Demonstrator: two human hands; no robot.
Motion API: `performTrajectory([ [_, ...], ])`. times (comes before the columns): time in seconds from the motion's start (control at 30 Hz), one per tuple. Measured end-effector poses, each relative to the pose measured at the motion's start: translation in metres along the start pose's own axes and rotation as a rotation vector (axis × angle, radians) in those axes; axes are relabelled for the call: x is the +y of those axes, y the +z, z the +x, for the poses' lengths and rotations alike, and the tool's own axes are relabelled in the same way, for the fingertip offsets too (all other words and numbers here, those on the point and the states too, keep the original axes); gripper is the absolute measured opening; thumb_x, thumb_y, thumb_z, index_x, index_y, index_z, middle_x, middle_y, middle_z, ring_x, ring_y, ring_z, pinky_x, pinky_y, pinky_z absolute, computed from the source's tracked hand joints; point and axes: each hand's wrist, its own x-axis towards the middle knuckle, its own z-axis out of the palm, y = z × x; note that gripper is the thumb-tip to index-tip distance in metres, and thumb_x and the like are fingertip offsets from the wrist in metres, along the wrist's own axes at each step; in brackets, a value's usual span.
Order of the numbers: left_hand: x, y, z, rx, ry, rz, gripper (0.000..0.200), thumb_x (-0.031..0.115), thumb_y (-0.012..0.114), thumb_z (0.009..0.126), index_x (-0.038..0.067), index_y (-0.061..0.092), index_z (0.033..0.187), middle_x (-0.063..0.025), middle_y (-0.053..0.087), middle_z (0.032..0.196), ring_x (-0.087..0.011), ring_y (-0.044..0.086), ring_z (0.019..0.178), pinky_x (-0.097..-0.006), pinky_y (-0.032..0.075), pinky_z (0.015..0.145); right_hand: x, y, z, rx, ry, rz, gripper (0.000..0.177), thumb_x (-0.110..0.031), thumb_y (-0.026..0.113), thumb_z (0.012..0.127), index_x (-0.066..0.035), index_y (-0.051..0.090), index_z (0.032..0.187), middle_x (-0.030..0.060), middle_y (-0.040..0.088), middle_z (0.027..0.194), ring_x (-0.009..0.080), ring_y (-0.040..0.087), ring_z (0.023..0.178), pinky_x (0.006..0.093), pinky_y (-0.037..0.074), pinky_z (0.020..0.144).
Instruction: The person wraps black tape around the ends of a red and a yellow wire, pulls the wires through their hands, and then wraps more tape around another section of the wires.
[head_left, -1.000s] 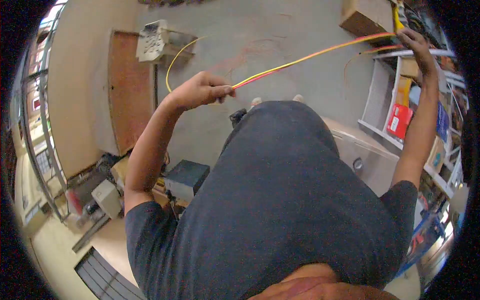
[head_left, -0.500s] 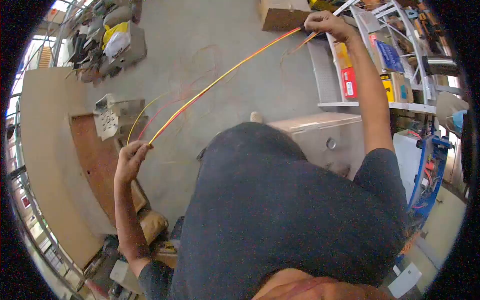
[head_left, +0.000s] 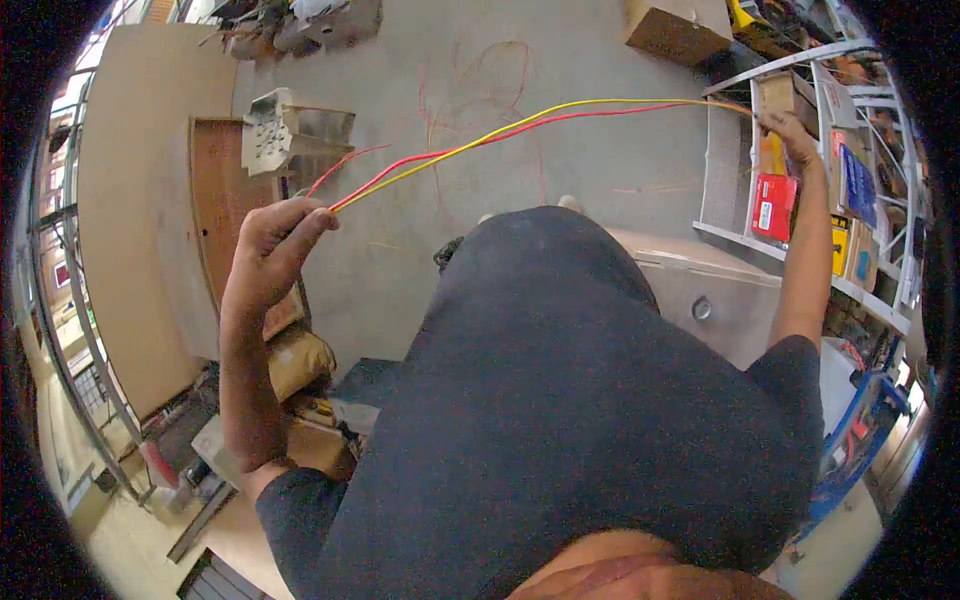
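A yellow wire (head_left: 590,102) and a red wire (head_left: 575,118) run side by side across my view, bowing slightly upward. On the left, my left hand (head_left: 278,248) pinches both between thumb and fingers. A short red end sticks out past its knuckles. At the far right, my right hand (head_left: 792,138) is closed round the other end of the wires, close to the shelf; its fingertips are partly hard to make out. Between the hands the two wires lie slightly apart in the middle.
Loose wires (head_left: 520,75) lie on the concrete floor (head_left: 400,270). A white metal shelf (head_left: 730,170) with a red box (head_left: 773,207) stands right. A cardboard box (head_left: 678,28) sits at the back. A grey perforated piece (head_left: 275,130) and wooden panels (head_left: 150,200) are left.
The wires have gone from taut and slanting to slack and bowed. My right hand has moved down and right, my left hand up. The view has shifted.
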Motion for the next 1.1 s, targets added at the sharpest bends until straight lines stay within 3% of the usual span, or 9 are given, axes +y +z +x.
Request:
performTrajectory([
  [0.27,0.048,0.017,0.011,-0.118,-0.054,0.001,0.026,0.022,0.059,0.093,-0.002,0.066,0.086,-0.0035,0.057,0.067,-0.0098,0.050,0.065,-0.0271,0.042,0.059,0.040,0.129,0.026,-0.469,0.246,0.337,0.042,-0.044,0.056,0.089,-0.004,0.068,0.092,0.0088,0.066,0.089,0.0173,0.060,0.092,0.0330,0.042,0.090],
  [0.3,0.060,0.017,0.015,-0.194,-0.139,0.029,0.028,0.022,0.058,0.095,-0.002,0.064,0.084,-0.0049,0.062,0.079,-0.0122,0.055,0.077,-0.0288,0.045,0.073,0.029,0.154,0.025,-0.458,0.179,0.395,0.044,-0.044,0.052,0.091,-0.003,0.068,0.094,0.0100,0.067,0.094,0.0184,0.060,0.096,0.0339,0.041,0.094],
  [0.43,0.063,0.027,0.035,-0.251,-0.164,0.081,0.029,0.025,0.058,0.095,-0.002,0.065,0.084,-0.0038,0.061,0.078,-0.0115,0.054,0.077,-0.0284,0.045,0.073,-0.123,0.229,0.019,-0.491,-0.223,0.006,0.045,-0.041,0.046,0.097,-0.004,0.065,0.114,0.0096,0.064,0.117,0.0220,0.055,0.114,0.0349,0.036,0.104],
  [0.5,0.067,0.027,0.044,-0.249,-0.151,0.087,0.030,0.026,0.058,0.095,-0.001,0.065,0.084,-0.0031,0.061,0.077,-0.0113,0.054,0.077,-0.0279,0.045,0.073,-0.208,0.251,0.002,-0.438,-0.552,0.310,0.049,-0.039,0.054,0.092,-0.006,0.057,0.128,0.0108,0.061,0.121,0.0225,0.053,0.118,0.0358,0.037,0.104],
  [0.6,0.078,0.029,0.054,-0.201,-0.155,0.090,0.032,0.028,0.057,0.095,-0.001,0.065,0.085,-0.0020,0.060,0.076,-0.0107,0.054,0.077,-0.0269,0.044,0.073,-0.302,0.271,-0.033,-0.338,-0.748,0.460,0.043,-0.024,0.066,0.087,-0.013,0.057,0.128,0.0118,0.063,0.118,0.0298,0.059,0.111,0.0376,0.044,0.098],
  [0.67,0.072,0.030,0.058,-0.158,-0.171,0.082,0.033,0.029,0.056,0.096,-0.001,0.066,0.085,-0.0017,0.060,0.075,-0.0104,0.054,0.077,-0.0265,0.044,0.073,-0.326,0.282,-0.037,-0.226,-0.839,0.468,0.037,-0.010,0.064,0.088,-0.009,0.060,0.124,0.0088,0.063,0.116,0.0194,0.058,0.108,0.0324,0.044,0.095],
  [0.87,0.029,0.027,0.052,-0.040,-0.086,-0.075,0.035,0.034,0.059,0.092,0.000,0.067,0.086,-0.0022,0.057,0.071,-0.0100,0.048,0.070,-0.0288,0.041,0.064,-0.346,0.277,-0.039,-0.132,-0.989,0.151,0.027,-0.005,0.063,0.088,-0.008,0.067,0.114,0.0051,0.066,0.092,0.0157,0.060,0.083,0.0281,0.048,0.076],
  [0.97,0.016,0.023,0.045,-0.062,-0.045,-0.073,0.034,0.032,0.059,0.092,0.001,0.069,0.090,-0.0031,0.057,0.071,-0.0094,0.047,0.067,-0.0284,0.040,0.061,-0.361,0.266,-0.051,-0.374,-0.798,0.276,0.023,-0.005,0.063,0.089,-0.006,0.068,0.111,0.0056,0.068,0.089,0.0149,0.061,0.083,0.0275,0.048,0.075],
  [1.1,0.020,0.019,0.031,-0.166,0.040,-0.123,0.025,0.023,0.058,0.095,0.000,0.067,0.097,-0.0036,0.064,0.083,-0.0114,0.056,0.084,-0.0284,0.046,0.078,-0.366,0.258,-0.044,-0.522,-0.754,0.320,0.019,-0.006,0.063,0.089,-0.003,0.069,0.107,0.0067,0.069,0.091,0.0135,0.061,0.082,0.0275,0.049,0.074],
])
